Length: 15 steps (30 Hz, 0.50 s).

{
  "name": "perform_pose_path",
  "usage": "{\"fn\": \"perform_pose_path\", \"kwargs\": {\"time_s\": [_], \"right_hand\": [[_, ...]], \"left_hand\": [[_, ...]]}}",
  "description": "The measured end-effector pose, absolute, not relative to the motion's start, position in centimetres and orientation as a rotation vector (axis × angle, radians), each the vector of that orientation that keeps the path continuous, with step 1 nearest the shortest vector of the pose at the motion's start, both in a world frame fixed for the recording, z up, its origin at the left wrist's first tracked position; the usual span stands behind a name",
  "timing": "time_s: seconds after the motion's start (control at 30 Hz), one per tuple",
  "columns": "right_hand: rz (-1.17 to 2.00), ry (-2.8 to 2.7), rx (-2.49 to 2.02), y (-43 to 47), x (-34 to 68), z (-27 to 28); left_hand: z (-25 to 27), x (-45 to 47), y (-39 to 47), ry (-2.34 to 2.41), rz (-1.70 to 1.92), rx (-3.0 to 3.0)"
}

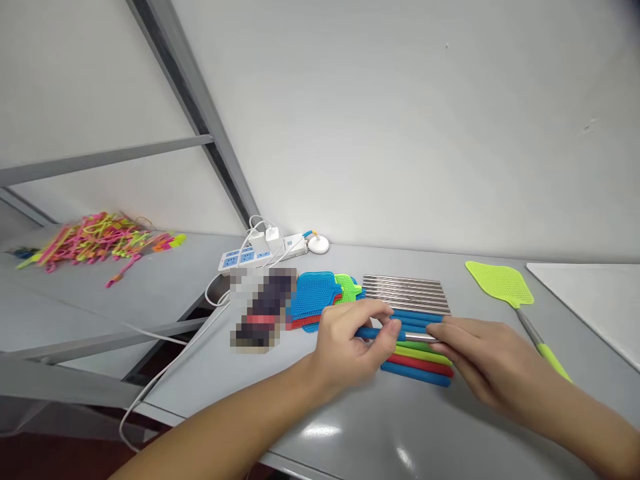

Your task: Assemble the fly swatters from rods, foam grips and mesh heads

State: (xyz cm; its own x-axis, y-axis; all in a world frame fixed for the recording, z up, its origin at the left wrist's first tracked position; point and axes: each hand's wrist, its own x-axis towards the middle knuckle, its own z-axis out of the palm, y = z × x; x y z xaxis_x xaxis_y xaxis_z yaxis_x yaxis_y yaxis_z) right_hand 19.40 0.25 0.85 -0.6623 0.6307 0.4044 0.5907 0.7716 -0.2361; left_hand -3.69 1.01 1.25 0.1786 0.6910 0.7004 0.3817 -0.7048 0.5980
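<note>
My left hand (353, 337) is closed round a blue fly swatter handle (369, 332), held above the table. A short length of metal rod (419, 337) shows at the handle's right end, and my right hand (483, 353) pinches its far end. Below my hands lies a row of loose handles in blue, green, yellow-green and red (425, 366), partly hidden by my fingers. Just behind them several metal rods (405, 293) lie side by side. Left of the rods is a pile of mesh swatter heads, with a blue head (314, 293) on top and red and green ones showing.
A whole yellow-green fly swatter (500, 283) lies at the right, near a white panel (595, 300). A blurred-out object (263, 313) lies left of the heads. Behind it is a power strip (245, 257) with trailing white cables. Pink and yellow pieces (100, 240) cover the left table.
</note>
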Motion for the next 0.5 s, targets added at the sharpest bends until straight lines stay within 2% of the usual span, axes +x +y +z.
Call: {"fn": "perform_pose_path", "kwargs": {"time_s": [0.4,0.5], "right_hand": [[0.372,-2.353,-1.005,0.1,16.8,1.3],[0.384,-2.322,-1.012,0.7,16.5,1.9]], "left_hand": [[2.4,-3.7,1.3,1.030,1.622,2.284],[2.9,-4.5,1.8,1.118,1.376,2.512]]}}
